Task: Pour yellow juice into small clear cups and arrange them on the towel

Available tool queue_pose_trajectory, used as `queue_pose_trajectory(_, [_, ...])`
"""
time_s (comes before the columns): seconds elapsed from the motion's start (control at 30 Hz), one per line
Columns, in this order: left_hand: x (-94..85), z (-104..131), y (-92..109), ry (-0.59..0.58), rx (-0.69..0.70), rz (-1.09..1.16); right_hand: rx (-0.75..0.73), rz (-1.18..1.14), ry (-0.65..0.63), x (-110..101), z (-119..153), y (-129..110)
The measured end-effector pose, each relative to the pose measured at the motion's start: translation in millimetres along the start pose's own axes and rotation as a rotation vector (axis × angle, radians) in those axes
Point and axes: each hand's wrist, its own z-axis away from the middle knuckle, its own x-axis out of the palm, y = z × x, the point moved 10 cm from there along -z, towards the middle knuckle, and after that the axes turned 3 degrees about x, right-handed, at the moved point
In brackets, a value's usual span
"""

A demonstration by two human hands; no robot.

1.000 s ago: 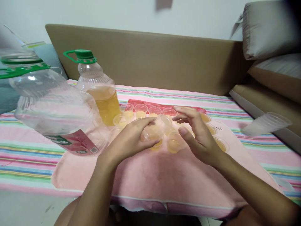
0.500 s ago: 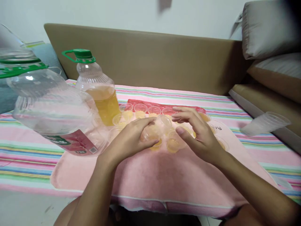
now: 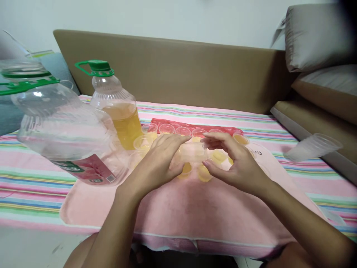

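Observation:
Between my two hands lies a clear plastic cup, on its side and slightly blurred. It may be more than one cup nested together. My left hand is closed round its left end, thumb below and fingers above. My right hand curls round the right end, with the fingertips and thumb at the cup. Under and behind the hands stand several clear cups of yellow drink, among them a near cup and a far-right cup. My hands hide some of them.
At left stands a large clear bottle without a visible cap. Behind it is a green-capped bottle of yellow drink. A stack of cups lies at right on the striped cloth. A pink mat and red wrapper lie beneath the cups.
The cup in my left hand has turned to lie sideways between both hands. My right hand has moved slightly left and closed in on its right end.

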Motion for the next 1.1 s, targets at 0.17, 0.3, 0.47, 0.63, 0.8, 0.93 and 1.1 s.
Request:
queue_pose_trajectory(0.17, [-2.3, 0.7, 13.8, 0.025, 0.096, -0.083, 0.061, 0.050, -0.026, 0.6, 0.2, -3.0])
queue_pose_trajectory(0.3, [-2.2, -0.1, 20.8, 0.051, 0.144, -0.130, 0.151, -0.023, 0.002, 2.6, 0.5, 3.7])
queue_pose_trajectory(0.47, [-26.7, 4.5, 18.6, 0.238, 0.157, -0.172, 0.334, -0.303, 0.097, 1.8, 2.6, 28.4])
queue_pose_trajectory(0.63, [-47.3, 9.6, 2.0, 0.361, 0.015, -0.061, 0.477, -0.488, 0.152, -1.8, 5.4, 45.2])
queue_pose_trajectory(0.8, [-34.2, 9.7, -18.0, 0.322, -0.176, 0.240, 0.444, -0.602, 0.077, -2.0, 3.7, 46.1])
queue_pose_trajectory(0.93, [-19.4, 8.8, -21.9, 0.276, -0.241, 0.478, 0.335, -0.597, -0.002, -2.1, 3.3, 45.5])
queue_pose_trajectory(1.1, [-11.1, 7.2, -18.6, 0.222, -0.242, 0.573, 0.267, -0.553, -0.046, -2.1, 4.8, 49.6])
